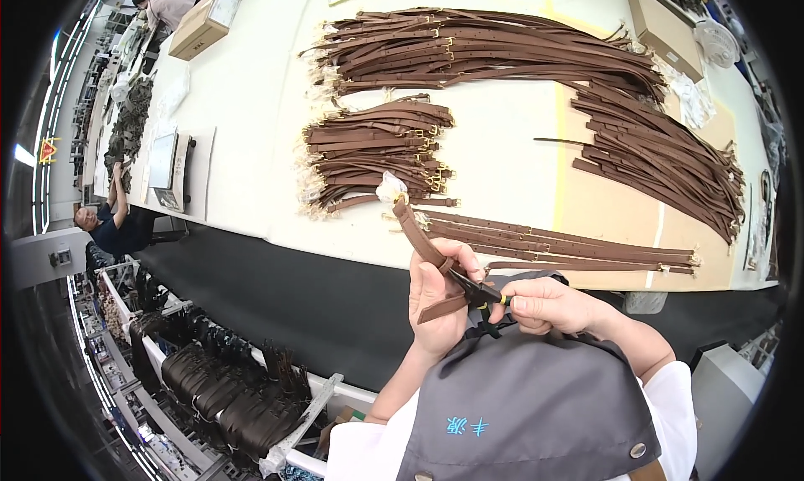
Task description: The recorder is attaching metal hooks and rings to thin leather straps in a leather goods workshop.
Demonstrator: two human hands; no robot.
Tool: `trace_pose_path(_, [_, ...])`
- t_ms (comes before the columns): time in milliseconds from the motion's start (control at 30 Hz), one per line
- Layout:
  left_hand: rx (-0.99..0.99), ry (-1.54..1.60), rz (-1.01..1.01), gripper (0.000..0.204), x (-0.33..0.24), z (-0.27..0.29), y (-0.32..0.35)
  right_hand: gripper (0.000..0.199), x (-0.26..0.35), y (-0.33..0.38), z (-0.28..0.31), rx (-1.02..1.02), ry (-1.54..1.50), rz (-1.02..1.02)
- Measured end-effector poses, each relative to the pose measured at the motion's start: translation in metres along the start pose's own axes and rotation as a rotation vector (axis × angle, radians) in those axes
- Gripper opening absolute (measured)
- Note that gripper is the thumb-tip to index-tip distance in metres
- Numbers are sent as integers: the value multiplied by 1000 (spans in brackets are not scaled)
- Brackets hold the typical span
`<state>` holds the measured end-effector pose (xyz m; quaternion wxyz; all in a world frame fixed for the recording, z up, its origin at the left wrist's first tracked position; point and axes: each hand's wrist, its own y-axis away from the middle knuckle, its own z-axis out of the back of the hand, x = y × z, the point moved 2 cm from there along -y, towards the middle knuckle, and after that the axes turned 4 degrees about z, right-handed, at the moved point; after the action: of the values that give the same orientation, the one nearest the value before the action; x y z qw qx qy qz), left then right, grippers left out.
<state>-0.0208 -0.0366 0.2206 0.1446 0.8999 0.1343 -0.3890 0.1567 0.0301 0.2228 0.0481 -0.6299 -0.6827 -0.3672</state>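
Note:
My left hand [437,318] is closed round a brown leather strap [414,232], close in front of my grey apron. The strap's upper end, wrapped in clear plastic [390,187], reaches up over the table's near edge. A short piece of it hangs down by my left palm. My right hand [548,305] grips a small black hand tool with yellow on its handle [486,294]. The tool's dark head is against the strap by my left fingers; its exact kind is partly hidden.
On the white table [251,180], short buckled straps [377,146] lie in a pile ahead, with long straps [502,50] beyond and more [662,159] at the right. Several straps [561,242] lie near the front edge. Cardboard boxes [203,22] stand farther off. A co-worker [126,226] is at the left.

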Motion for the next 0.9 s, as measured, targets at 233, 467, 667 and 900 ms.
trace_pose_path(233, [157, 7, 13, 43, 7, 9, 19, 36, -19, -18, 3, 27, 302, 215])
trace_pose_path(467, [135, -58, 8, 42, 5, 9, 21, 37, -36, -18, 10, 127, 272, 190])
trace_pose_path(667, [124, 73, 115, 45, 2, 5, 19, 36, -36, -17, -11, 16, 164, 194])
trace_pose_path(900, [61, 164, 179, 49, 1, 4, 13, 41, -13, -14, -21, -160, 510, 236])
